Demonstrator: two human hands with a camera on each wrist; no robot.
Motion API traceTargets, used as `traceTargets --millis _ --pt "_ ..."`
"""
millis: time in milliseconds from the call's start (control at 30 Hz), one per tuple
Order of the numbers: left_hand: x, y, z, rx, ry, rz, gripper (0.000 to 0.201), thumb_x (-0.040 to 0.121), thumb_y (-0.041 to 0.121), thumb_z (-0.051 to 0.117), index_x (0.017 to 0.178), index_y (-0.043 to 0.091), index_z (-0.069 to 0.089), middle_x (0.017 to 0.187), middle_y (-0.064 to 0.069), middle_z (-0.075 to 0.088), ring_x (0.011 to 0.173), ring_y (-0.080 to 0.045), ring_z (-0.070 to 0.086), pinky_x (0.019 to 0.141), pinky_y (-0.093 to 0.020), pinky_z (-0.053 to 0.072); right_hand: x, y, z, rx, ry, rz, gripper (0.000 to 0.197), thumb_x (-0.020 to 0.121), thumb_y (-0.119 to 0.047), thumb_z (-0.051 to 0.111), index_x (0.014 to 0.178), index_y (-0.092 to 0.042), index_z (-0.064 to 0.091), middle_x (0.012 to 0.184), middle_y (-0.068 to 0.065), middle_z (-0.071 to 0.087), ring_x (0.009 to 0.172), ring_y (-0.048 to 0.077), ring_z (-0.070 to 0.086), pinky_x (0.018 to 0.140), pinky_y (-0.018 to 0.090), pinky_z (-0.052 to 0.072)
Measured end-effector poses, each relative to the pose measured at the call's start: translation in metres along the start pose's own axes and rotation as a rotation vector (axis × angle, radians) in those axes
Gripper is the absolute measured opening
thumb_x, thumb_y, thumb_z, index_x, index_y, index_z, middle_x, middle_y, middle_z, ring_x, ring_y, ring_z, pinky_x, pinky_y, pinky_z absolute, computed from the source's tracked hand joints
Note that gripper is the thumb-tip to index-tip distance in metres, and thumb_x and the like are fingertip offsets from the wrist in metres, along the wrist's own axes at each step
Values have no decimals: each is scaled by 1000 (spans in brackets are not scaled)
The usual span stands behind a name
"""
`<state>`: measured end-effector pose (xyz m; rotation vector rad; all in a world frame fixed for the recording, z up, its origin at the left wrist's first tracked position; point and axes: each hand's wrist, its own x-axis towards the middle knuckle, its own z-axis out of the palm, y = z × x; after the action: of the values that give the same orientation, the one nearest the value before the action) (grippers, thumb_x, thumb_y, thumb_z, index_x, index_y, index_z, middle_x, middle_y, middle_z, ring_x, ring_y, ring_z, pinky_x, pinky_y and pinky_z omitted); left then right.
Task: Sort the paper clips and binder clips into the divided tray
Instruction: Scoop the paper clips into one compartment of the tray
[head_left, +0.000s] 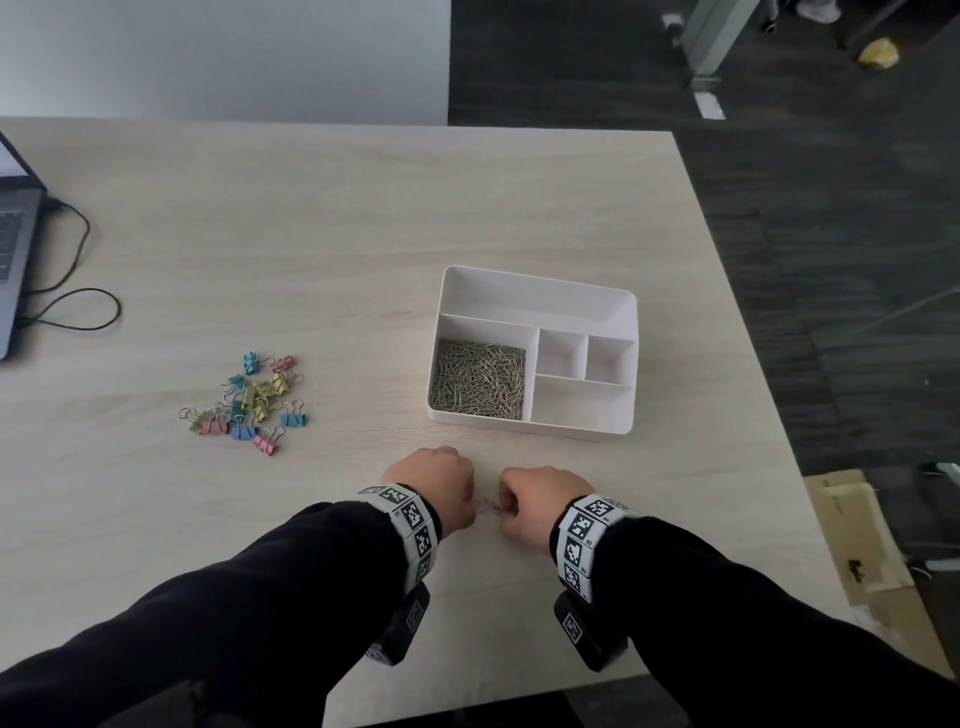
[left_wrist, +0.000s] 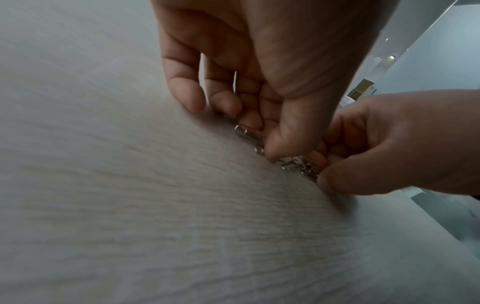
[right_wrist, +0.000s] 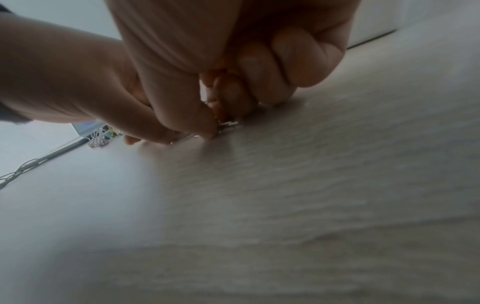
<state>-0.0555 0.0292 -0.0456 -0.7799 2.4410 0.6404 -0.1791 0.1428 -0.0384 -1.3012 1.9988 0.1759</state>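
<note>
Head overhead, wrists low, sharing table (head_left: 311, 234)

Both arms are clad in long black sleeves (head_left: 270, 587) reaching to the wrists; each wrist carries a white band (head_left: 413, 525) of square panels printed with black-and-white fiducial markers; below each band hangs a black boxy camera unit (head_left: 402, 629) bearing a similar marker on its face; the left hand (head_left: 434, 480) and right hand (head_left: 540, 496) are bare.

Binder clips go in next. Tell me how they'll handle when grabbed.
The binder clips look small and light, so probably easy to lift. Their wire handles overlap in the pile, so several may snag together. On the smooth table they likely slide if pushed.
</note>
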Motion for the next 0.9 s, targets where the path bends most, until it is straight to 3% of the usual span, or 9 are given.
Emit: traceTargets --millis 233,367,500,667,800,900 --pt "-5 -2 -4 35 11 23 24 77 35 60 96 25 68 108 0 62 102 -24 60 79 -31 48 -1 -2 -3 -39 -23 1 9 78 -37 54 83 -30 51 98 1 67 90 29 62 70 27 41" --pt "-9 -10 -11 -72 25 15 18 76 34 60 90 26 67 100 3 67 96 -22 63 77 -27 48 -1 1 -6 22 28 -8 9 78 -37 55 81 -29 51 95 -3 67 90 27 62 73 27 43" --pt "-12 -25 -23 -236 58 15 7 77 29 63 83 27 66 88 7 70 88 -17 64 77 -24 50 0 -1 -24 220 218 7 15 76 -36 60 70 -28 47 68 -7 58 73 19 60 67 28 46" --pt "-12 -33 -47 -473 224 -10 14 77 24 72 79 32 61 68 16 62 69 -5 59 65 -16 43 13 -3 -64 468 475 27 11 79 -30 63 75 -23 55 53 -7 50 51 10 45 56 28 44" --pt "-7 -31 -67 -614 351 -30 15 77 27 76 75 35 63 70 15 66 69 1 61 64 -13 43 18 -2 -78 562 557 32 11 81 -34 66 85 -28 58 57 -9 51 56 11 51 61 28 47" --pt "-2 -26 -80 -777 444 -40 12 77 27 78 77 30 67 72 11 71 70 -4 66 66 -19 51 11 0 -67 452 471 -8 8 82 -35 65 85 -31 59 66 -12 59 64 7 57 64 30 52"
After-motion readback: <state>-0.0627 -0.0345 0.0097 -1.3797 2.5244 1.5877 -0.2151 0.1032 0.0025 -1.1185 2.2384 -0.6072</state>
